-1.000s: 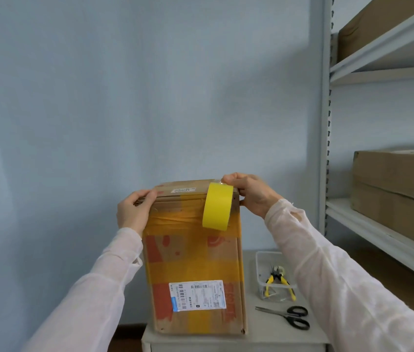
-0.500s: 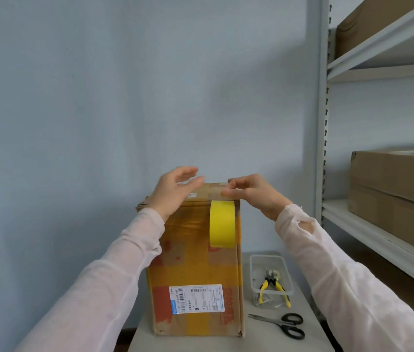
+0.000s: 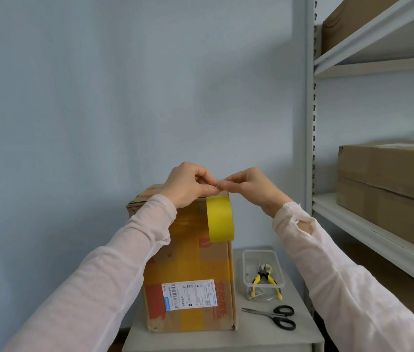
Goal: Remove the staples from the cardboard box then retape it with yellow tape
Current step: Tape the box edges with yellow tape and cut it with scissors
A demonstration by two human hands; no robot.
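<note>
A tall cardboard box (image 3: 190, 262) with old yellow and red tape and a white shipping label stands upright on a small grey table (image 3: 302, 334). A roll of yellow tape (image 3: 220, 219) hangs against the box's front at the top right edge. My left hand (image 3: 188, 185) and my right hand (image 3: 251, 189) meet fingertip to fingertip just above the roll, at the box's top edge. Both pinch the tape's end there. The box top is mostly hidden behind my hands.
Right of the box sits a clear plastic container (image 3: 246, 257) holding yellow-handled pliers (image 3: 264, 278). Black scissors (image 3: 277, 317) lie in front of it. A grey metal shelf rack (image 3: 353, 224) at the right carries large cardboard boxes (image 3: 391, 186). A bare wall is behind.
My left hand left the box's left top corner and moved right across the top to meet my right hand. The tape roll swung from tilted to hanging flat against the front.
</note>
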